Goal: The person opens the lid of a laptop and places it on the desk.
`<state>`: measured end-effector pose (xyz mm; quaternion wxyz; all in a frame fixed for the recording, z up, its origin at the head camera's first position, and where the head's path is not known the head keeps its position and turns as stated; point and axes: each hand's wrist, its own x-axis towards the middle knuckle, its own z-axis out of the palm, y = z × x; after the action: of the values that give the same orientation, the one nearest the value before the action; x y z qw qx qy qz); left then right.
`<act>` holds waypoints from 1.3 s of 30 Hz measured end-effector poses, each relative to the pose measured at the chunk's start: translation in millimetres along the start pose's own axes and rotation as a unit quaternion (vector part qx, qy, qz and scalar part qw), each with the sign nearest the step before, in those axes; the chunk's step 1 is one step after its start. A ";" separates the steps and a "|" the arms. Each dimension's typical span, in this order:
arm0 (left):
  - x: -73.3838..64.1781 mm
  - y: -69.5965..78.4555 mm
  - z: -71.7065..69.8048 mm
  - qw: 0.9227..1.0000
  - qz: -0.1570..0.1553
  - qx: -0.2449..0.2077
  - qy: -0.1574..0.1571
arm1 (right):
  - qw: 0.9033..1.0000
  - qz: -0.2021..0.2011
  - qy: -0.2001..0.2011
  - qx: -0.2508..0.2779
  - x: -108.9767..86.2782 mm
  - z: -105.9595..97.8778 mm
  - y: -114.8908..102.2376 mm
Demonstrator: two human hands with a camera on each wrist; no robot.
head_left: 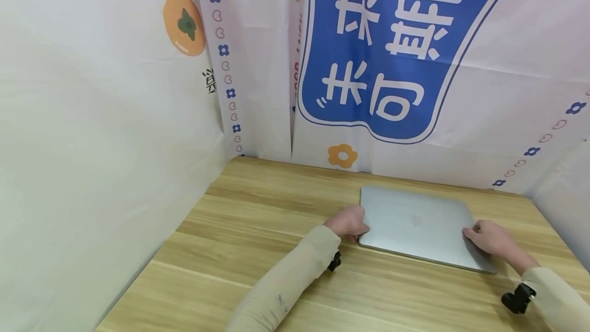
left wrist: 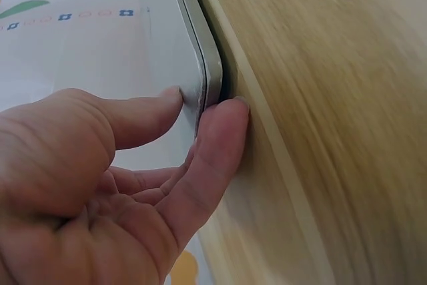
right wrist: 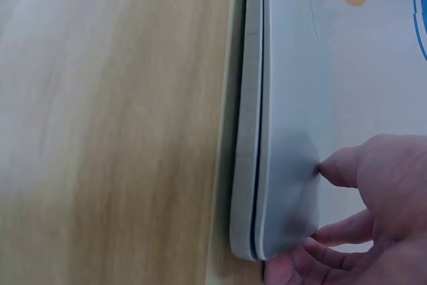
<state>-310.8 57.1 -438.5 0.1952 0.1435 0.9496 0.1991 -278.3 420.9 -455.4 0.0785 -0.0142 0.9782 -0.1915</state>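
Observation:
A silver laptop (head_left: 410,222), its lid closed, is held level at the table's far right part. My left hand (head_left: 348,221) grips its left side near the front corner; in the left wrist view the thumb lies on the lid (left wrist: 157,51) and the fingers reach round the edge. My right hand (head_left: 493,240) pinches the right side, thumb on top; in the right wrist view the other fingers (right wrist: 280,270) go beneath the corner and are partly hidden. A dark line runs under the laptop's edge; whether its base touches the wood cannot be told.
The wood-grain tabletop (head_left: 258,209) extends to the left and in front of the laptop. White printed sheets stand as walls at the left (head_left: 115,117) and back (head_left: 267,91). Black straps with small devices (head_left: 518,298) sit at both wrists.

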 end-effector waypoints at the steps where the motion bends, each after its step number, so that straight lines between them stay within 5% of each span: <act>1: -0.5 0.1 -0.2 1.000 0.000 0.001 0.000 | 1.000 -0.001 0.001 -0.002 -1.2 -0.3 -0.6; 15: -11.6 -22.4 -3.7 1.000 0.019 -0.010 0.003 | 1.000 0.006 0.002 0.016 -10.9 11.0 -14.4; 27: -24.8 -45.8 -15.7 0.997 0.042 -0.067 -0.007 | 0.999 -0.009 0.015 0.035 -7.8 17.3 -35.1; 39: -32.4 -63.3 -17.7 0.997 0.036 -0.069 -0.015 | 0.998 -0.006 0.015 0.053 -6.6 28.2 -43.1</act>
<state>-302.1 -15.6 -440.9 0.2118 0.1667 0.9248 0.2687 -267.4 370.8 -463.9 0.0630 -0.0128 0.9678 -0.2433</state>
